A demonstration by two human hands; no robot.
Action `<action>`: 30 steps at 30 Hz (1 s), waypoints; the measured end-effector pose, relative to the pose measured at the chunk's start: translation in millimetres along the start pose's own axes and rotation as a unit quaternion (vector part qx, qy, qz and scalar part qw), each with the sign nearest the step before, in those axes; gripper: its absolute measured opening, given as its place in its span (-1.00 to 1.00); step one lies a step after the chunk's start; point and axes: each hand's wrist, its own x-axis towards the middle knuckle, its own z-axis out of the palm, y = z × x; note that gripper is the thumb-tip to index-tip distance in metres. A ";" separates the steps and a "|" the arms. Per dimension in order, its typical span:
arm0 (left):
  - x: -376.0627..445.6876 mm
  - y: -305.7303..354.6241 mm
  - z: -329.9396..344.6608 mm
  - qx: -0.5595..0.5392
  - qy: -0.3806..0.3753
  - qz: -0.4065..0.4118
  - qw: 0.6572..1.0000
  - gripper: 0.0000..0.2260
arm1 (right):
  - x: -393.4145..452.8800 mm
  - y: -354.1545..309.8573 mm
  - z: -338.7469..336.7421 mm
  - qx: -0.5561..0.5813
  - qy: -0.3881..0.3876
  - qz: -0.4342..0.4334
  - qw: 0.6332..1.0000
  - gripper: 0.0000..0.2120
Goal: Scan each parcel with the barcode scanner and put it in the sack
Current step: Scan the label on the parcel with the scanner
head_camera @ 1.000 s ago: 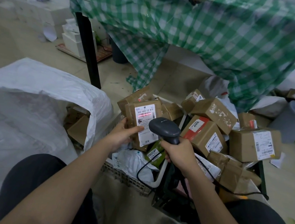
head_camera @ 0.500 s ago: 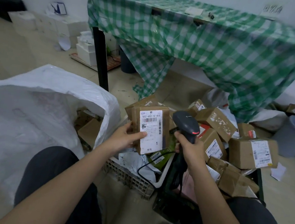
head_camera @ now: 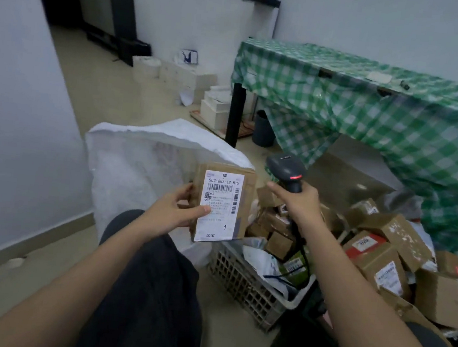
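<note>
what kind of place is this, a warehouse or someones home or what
Probably a small, informal parcel sorting room rather than a big warehouse. A heap of labelled cardboard parcels lies on the floor beside a plastic crate, a large white sack stands open, and the right hand holds a barcode scanner.

There is 1 view only, from a camera worn on the person's head, so nothing is shared with a second view. It looks forward and down over both forearms and the dark-clad knees, from a low height. The left hand (head_camera: 173, 214) and right hand (head_camera: 300, 203) sit close to the lens near the middle of the frame. The white sack (head_camera: 140, 163) lies just beyond them, the bench (head_camera: 372, 104) under its green checked cloth further off at upper right. The wide angle bends the walls.
</note>
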 end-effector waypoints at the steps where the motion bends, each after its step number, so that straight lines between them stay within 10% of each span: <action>1: -1.6 -1.0 -11.0 0.004 0.028 0.004 1.000 -0.55 | 2.4 -3.8 15.8 -0.012 -0.008 -0.016 1.000 -0.63; 18: 187.4 -22.1 -101.4 0.292 0.108 -0.048 0.949 -0.50 | 151.7 -33.7 138.0 -0.111 0.036 -0.104 0.988 -0.75; 30: 144.0 -20.3 -25.6 0.130 0.059 0.030 0.989 -0.59 | 144.3 -12.4 114.4 -0.049 -0.068 -0.071 0.994 -0.57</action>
